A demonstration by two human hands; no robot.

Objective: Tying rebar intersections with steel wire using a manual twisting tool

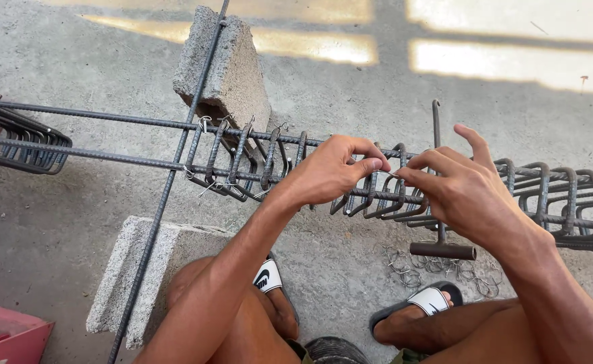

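Bare knees, white slide sandals [431, 300] nearest, planted on concrete floor [350, 269]. Left hand [327, 172] and right hand [461, 192] both pinched closed on thin tie wire [392, 174] at rebar cage [377, 185] mid-span, above floor. Wire: light, springy, sharp-ended; best gripped near tips. Cage likely heavy, rigid. T-handled hook tool [439, 195] hung on bars; loose wire ties [438, 269] beside right sandal; concrete blocks [232, 71] at floor's far and near left.

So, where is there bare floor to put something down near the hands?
Bare concrete floor lies between the two concrete blocks, under the long bars. More lies beyond the rebar cage, toward the sunlit patches. It is crowded under the right hand: a hook tool and loose tie wires.
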